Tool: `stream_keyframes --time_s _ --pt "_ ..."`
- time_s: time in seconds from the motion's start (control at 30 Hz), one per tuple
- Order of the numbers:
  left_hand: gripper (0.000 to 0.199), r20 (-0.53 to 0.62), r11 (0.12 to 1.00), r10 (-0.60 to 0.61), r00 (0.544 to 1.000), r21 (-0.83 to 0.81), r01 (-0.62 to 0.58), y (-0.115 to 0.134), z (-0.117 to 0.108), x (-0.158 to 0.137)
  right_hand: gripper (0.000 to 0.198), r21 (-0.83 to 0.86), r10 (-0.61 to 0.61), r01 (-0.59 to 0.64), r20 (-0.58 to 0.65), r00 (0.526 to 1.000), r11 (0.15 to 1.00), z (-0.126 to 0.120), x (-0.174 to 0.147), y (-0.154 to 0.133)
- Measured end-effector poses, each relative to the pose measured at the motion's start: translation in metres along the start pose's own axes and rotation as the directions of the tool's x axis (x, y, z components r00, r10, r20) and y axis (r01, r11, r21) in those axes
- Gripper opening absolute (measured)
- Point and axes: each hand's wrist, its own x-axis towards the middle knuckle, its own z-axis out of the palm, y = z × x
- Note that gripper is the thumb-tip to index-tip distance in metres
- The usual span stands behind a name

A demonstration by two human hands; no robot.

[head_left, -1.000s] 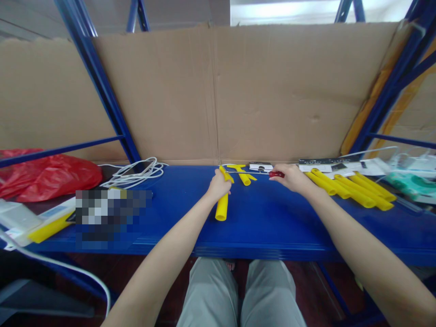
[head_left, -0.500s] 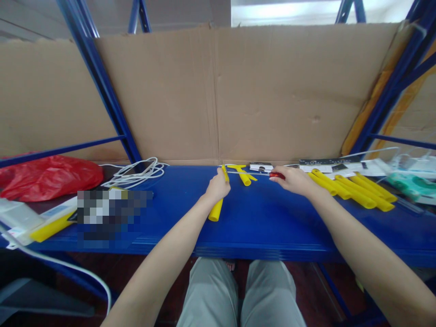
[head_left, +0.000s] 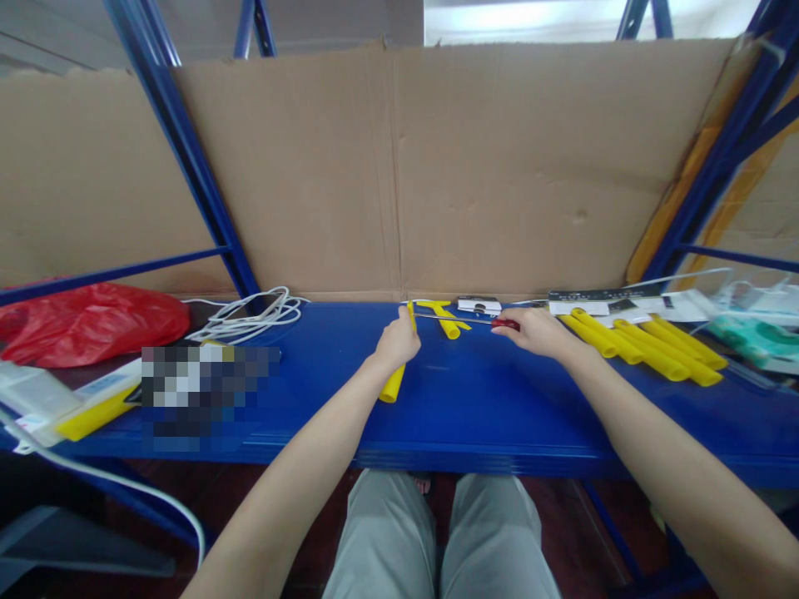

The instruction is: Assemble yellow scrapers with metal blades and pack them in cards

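My left hand [head_left: 398, 339] is closed round a yellow plastic tube [head_left: 393, 386], whose lower end sticks out below the fist above the blue tabletop. In my right hand [head_left: 538, 331] is a screwdriver [head_left: 507, 324] with a red handle, lying level. Its thin metal shaft points left and reaches the upper part of the held tube; the exact contact at the tip is too small to make out. Behind the shaft lies a second yellow piece [head_left: 447, 322] with a branching shape. A small black and white box [head_left: 479, 304] sits just beyond it.
Several yellow tubes [head_left: 662, 356] lie at the right, beside a green and white packet [head_left: 757, 339]. White cable [head_left: 265, 316] is coiled at the back left, near a red plastic bag [head_left: 93, 324]. Cardboard [head_left: 499, 166] walls off the back of the blue table [head_left: 493, 416].
Both hands stay in nearly the same place. The held tube's lower end has shifted slightly left, and the screwdriver handle looks turned a little in my right hand.
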Motion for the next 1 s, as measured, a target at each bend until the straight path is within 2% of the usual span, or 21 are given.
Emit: stream_keyframes --time_s 0.17,0.47,0.8,1.0 --pt "0.035 -0.003 1.0 -0.007 1.0 0.003 0.007 0.0 -0.001 -0.001 0.021 -0.039 0.017 -0.017 0.012 1.0 0.999 0.003 0.001 -0.003" --pt "0.034 0.0 1.0 0.004 1.0 0.016 -0.004 0.001 -0.001 -0.002 0.015 0.064 0.071 -0.069 -0.025 0.997 0.996 0.006 0.0 0.003" --pt "0.036 0.007 0.999 0.013 1.0 0.041 -0.014 0.0 -0.001 -0.002 0.023 0.209 -0.002 -0.005 0.031 1.0 0.978 0.003 0.0 0.005" --pt "0.035 0.015 0.998 0.037 0.999 0.044 -0.038 0.001 0.0 -0.002 0.016 0.16 0.019 -0.015 -0.024 1.0 0.987 0.007 0.002 0.01"
